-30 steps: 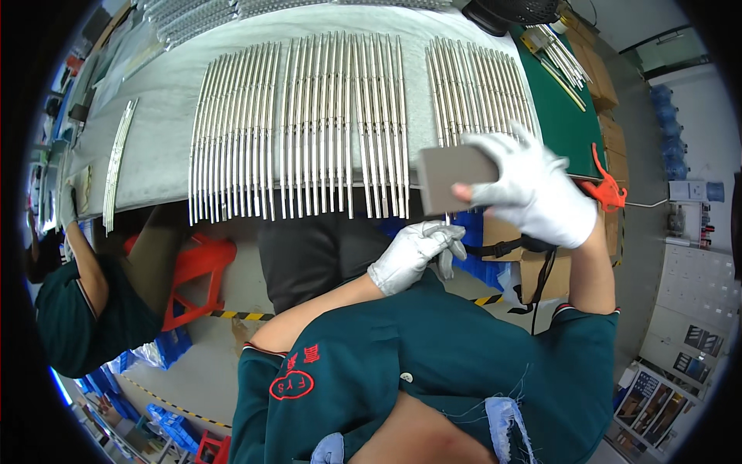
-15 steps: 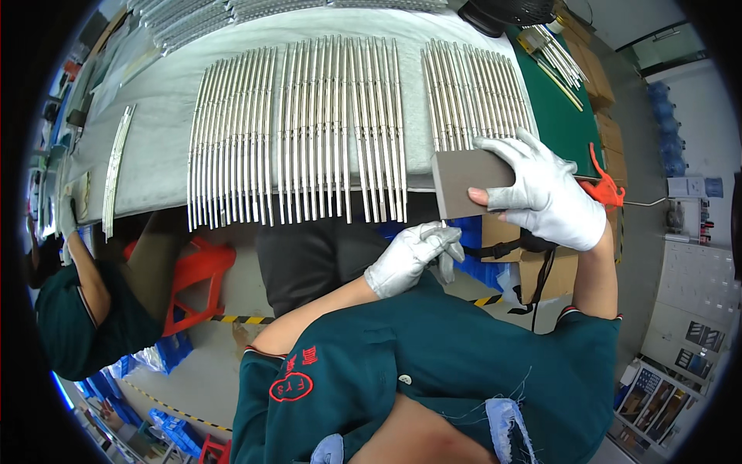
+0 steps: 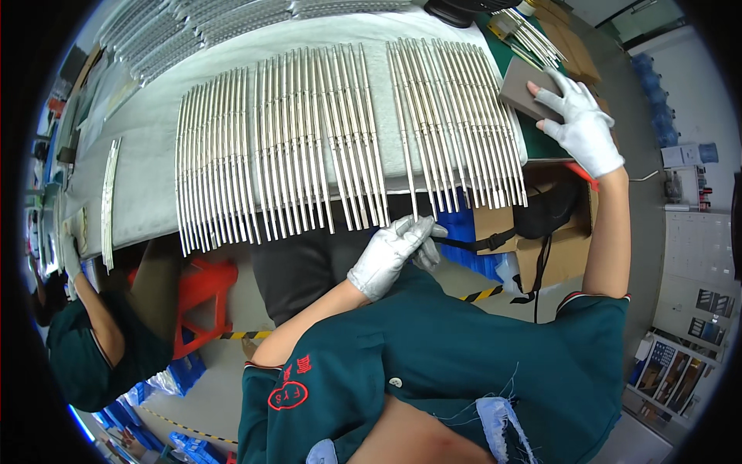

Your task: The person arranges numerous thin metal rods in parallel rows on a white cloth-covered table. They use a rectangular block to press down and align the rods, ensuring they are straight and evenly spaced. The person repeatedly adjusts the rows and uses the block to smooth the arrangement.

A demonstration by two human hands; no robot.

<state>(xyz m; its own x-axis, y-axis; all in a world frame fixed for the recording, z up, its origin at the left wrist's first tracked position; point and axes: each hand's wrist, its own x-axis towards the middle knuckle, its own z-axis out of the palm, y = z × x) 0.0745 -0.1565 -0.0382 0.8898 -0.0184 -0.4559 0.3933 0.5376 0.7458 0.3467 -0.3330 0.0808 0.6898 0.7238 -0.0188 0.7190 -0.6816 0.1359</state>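
Observation:
Slim silvery metal rods (image 3: 290, 147) lie side by side in groups on a white-covered table, their near ends jutting past its front edge. My left hand (image 3: 393, 254), in a white glove, is closed at the near end of a metal rod (image 3: 408, 158), the leftmost of the right-hand group. Its fingertips pinch that end. My right hand (image 3: 581, 124), gloved with a bare thumb tip and another bare fingertip showing, grips a flat grey-brown rectangular block (image 3: 529, 87) at the table's right, beside the far-right rods.
Ribbed clear trays (image 3: 154, 42) line the back of the table. A few thin strips (image 3: 112, 201) lie at the left. More rods (image 3: 537, 39) rest on a green surface at the back right. Another person (image 3: 108, 340) sits at the left by a red stool (image 3: 205, 298). Cardboard boxes (image 3: 553, 259) stand below.
My right hand has carried the block away to the right and farther back, uncovering the near parts of the right-hand rods. My left hand stays low by the rod ends; the view has shifted slightly.

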